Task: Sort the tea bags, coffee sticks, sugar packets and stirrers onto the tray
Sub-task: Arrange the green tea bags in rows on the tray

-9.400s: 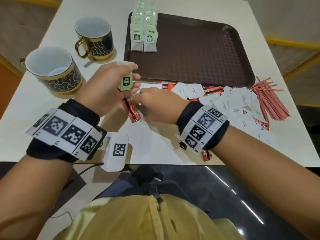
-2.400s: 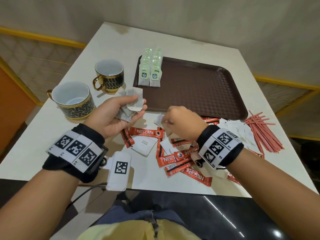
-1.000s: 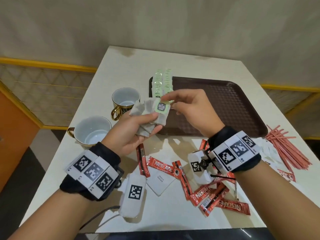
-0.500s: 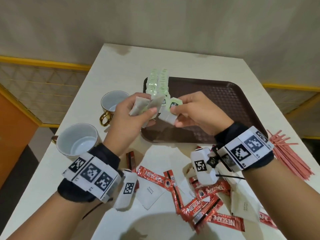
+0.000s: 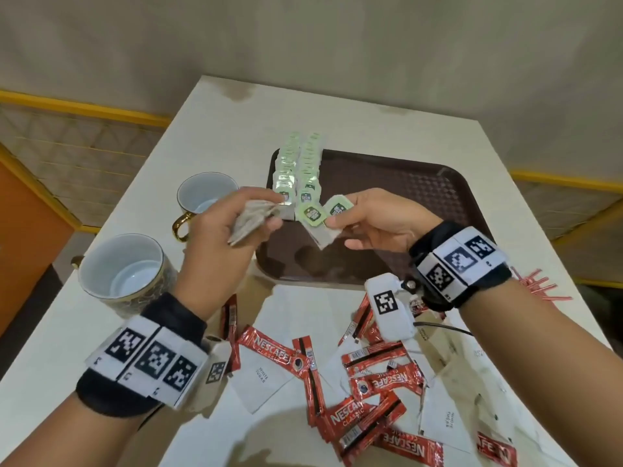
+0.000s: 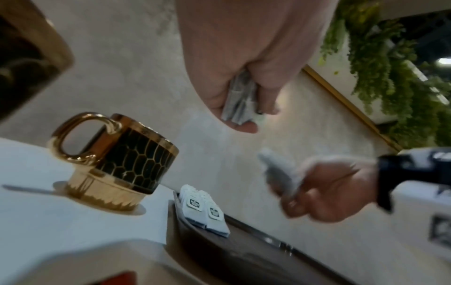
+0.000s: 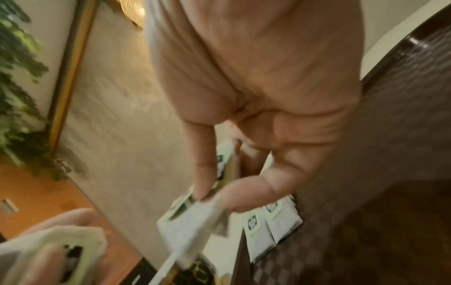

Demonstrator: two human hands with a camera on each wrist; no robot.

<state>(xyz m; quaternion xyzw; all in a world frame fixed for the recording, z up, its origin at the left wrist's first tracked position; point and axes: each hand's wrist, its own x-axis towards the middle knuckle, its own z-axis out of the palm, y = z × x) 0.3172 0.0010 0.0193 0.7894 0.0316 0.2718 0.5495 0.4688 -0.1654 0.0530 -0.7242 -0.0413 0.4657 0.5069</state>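
Observation:
My left hand (image 5: pixel 256 214) grips a bunch of grey tea bags (image 5: pixel 249 220) above the tray's near left corner; in the left wrist view the bunch (image 6: pixel 240 102) sits between curled fingers. My right hand (image 5: pixel 340 220) pinches two tea bags with green tags (image 5: pixel 320 217) beside it, seen close in the right wrist view (image 7: pixel 192 214). Two rows of tea bags (image 5: pixel 298 173) lie along the left side of the brown tray (image 5: pixel 421 203). Red coffee sticks (image 5: pixel 364 419) and white sugar packets (image 5: pixel 263 382) lie scattered on the near table. Red stirrers (image 5: pixel 542 288) lie right, partly hidden by my right wrist.
Two black-and-gold cups stand left of the tray, one near (image 5: pixel 124 271) and one farther back (image 5: pixel 202 200). The white table (image 5: pixel 337 119) ends at a wall behind and at a yellow-edged railing on both sides.
Over the last second both hands moved forward over the tray's left part. The right hand drew tea bags away from the left hand's bunch, and the hands have parted slightly.

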